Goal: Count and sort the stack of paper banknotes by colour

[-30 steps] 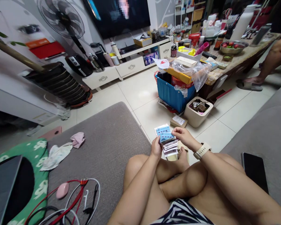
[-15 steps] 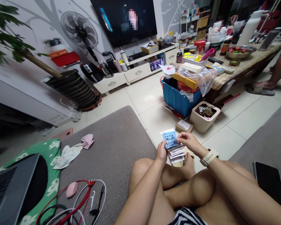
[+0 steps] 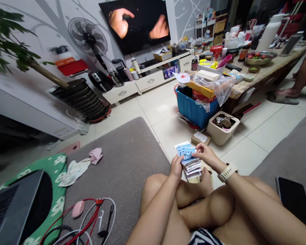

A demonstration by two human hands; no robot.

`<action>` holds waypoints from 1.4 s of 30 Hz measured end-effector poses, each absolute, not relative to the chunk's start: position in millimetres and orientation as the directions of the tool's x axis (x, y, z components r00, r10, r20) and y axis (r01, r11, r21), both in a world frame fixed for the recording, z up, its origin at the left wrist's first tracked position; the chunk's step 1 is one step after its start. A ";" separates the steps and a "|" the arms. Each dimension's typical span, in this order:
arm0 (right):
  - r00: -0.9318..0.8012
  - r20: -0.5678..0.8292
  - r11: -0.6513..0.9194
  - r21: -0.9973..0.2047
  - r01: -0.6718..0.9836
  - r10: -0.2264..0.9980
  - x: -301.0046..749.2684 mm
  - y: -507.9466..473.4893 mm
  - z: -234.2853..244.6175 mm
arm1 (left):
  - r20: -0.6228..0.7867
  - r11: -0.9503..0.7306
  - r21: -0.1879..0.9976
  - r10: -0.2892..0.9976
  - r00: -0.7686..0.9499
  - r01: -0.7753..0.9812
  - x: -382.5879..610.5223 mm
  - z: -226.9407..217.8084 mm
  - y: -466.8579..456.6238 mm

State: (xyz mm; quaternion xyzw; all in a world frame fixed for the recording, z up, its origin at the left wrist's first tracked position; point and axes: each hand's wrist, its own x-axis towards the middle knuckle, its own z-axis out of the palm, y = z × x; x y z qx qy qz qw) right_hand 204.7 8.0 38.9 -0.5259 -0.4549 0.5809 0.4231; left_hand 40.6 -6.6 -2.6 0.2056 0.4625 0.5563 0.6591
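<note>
Over my crossed legs, my left hand [image 3: 176,167] grips a thick stack of paper cards [image 3: 191,167] by its left side, with the thumb on top. The lower cards fan out toward me, showing white edges. On top lies a light-blue printed card [image 3: 187,151], and another blue one shows partly behind it. My right hand [image 3: 205,156], with a pale watch on its wrist, pinches the right edge of the top card between thumb and fingers. The print on the cards is too small to read.
A blue bin [image 3: 193,108], a beige waste bin [image 3: 223,129] and a small carton [image 3: 200,137] stand on the floor ahead. On the grey sofa are cables [image 3: 95,212], a laptop [image 3: 17,207] and cloths [image 3: 76,170]. A phone [image 3: 294,200] lies at right. Another person's leg [image 3: 304,73] shows far right.
My right hand has drawn the top blue card slightly, and it now sits at an angle over the one behind. The television picture has changed.
</note>
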 end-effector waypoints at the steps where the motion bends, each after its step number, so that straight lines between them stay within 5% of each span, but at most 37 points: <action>1: -0.067 -0.227 -0.228 -0.974 0.000 0.972 204.9 8.2 38.4 | -0.380 0.298 0.790 0.924 -0.046 -0.536 40.8 -2.2 -6.8; 42: -0.216 -0.167 -0.182 -0.982 -0.052 0.962 203.2 7.4 44.7 | -0.392 0.282 0.769 0.917 -0.075 -0.573 40.1 -5.5 -4.5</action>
